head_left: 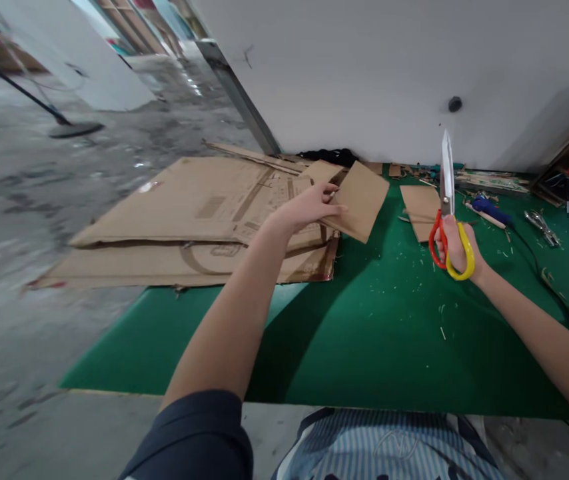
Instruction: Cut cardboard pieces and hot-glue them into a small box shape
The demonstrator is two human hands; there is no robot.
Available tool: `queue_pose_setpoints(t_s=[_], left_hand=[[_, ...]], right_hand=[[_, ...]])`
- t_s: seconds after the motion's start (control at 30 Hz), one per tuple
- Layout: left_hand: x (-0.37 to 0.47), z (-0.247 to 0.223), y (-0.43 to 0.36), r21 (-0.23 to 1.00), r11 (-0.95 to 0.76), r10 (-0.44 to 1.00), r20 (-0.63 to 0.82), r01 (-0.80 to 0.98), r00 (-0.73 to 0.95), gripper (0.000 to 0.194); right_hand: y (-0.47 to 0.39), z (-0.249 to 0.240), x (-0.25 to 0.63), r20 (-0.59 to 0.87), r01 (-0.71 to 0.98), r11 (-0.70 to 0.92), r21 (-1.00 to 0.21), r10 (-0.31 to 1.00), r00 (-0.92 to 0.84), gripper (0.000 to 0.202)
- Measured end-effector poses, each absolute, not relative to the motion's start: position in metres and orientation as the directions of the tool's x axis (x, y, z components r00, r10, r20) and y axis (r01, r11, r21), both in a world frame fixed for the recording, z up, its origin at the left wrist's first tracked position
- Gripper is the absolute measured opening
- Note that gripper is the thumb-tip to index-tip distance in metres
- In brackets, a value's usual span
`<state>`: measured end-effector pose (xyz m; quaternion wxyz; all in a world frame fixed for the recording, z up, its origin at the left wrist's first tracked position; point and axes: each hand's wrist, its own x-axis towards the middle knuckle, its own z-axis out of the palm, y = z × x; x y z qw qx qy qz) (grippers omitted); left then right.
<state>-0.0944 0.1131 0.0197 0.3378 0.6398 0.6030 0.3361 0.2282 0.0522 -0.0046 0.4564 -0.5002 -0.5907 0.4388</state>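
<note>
Scissors [447, 177] with one red and one yellow handle are gripped at the handles by the right hand [457, 248], blades together and pointed up and away toward the far side, an angle by which the tips are presumably kept clear of the other arm. A cardboard piece [364, 199] is gripped at its left edge by the left hand [308, 205], with the thumb laid over the face; most of the sheet is thus left uncovered, extending to the right over the green table [364, 333]. It is held beside the right end of the large cardboard stack [179, 200], which is spread along the left, probably because more room is offered there. Between the two hands, a second cut piece [418, 205] is left flat. Farther right, a blue-handled tool [492, 210] is set aside, apparently so that the near middle is left free for handling.
</note>
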Motion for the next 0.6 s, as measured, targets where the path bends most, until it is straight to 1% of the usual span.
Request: queue_pose_setpoints(t_s=[0.03,0.07,0.13,0.17,0.23,0.27,0.3,0.37,0.43,0.53,0.6], left_hand=[[-0.090,0.020,0.112,0.729,-0.031,0.999,0.043,0.684,0.000,0.066],[-0.083,0.020,0.109,0.627,-0.034,0.996,0.086,0.778,-0.026,0.065],[-0.063,0.022,0.102,0.518,-0.098,0.974,0.226,0.850,-0.026,0.057],[-0.050,0.022,0.098,0.470,-0.131,0.963,0.270,0.873,-0.001,0.052],[-0.020,0.019,0.093,0.399,-0.221,0.953,0.280,0.890,0.111,0.048],[-0.004,0.016,0.093,0.321,-0.318,0.935,0.264,0.892,0.238,0.048],[0.012,0.012,0.095,0.268,-0.399,0.908,0.251,0.877,0.337,0.048],[0.041,0.002,0.104,0.210,-0.485,0.865,0.255,0.849,0.432,0.049],[0.062,-0.007,0.118,0.196,-0.491,0.865,0.221,0.849,0.450,0.051],[0.076,-0.014,0.138,0.205,-0.480,0.877,0.099,0.853,0.470,0.040],[0.073,-0.014,0.144,0.197,-0.506,0.862,0.078,0.840,0.501,0.032]], right_hand=[[0.055,-0.001,0.231,0.124,0.178,0.138,-0.974,0.989,-0.085,0.058],[0.057,0.002,0.234,0.135,0.175,0.149,-0.973,0.987,-0.090,0.057],[0.065,0.008,0.240,0.097,0.202,0.117,-0.972,0.989,-0.107,0.054],[0.069,0.010,0.244,0.063,0.224,0.087,-0.971,0.992,-0.112,0.052],[0.077,0.012,0.250,0.018,0.257,0.042,-0.966,0.995,-0.095,0.047],[0.081,0.012,0.253,0.017,0.255,0.035,-0.966,0.997,-0.075,0.046],[0.084,0.011,0.255,0.027,0.244,0.038,-0.969,0.999,-0.046,0.045],[0.091,0.009,0.259,0.051,0.216,0.047,-0.975,0.999,0.017,0.047],[0.095,0.006,0.263,0.075,0.206,0.062,-0.977,0.996,0.057,0.050],[0.102,0.001,0.269,0.114,0.237,0.091,-0.967,0.990,0.085,0.054],[0.107,-0.003,0.274,0.156,0.327,0.126,-0.936,0.985,0.067,0.056]])
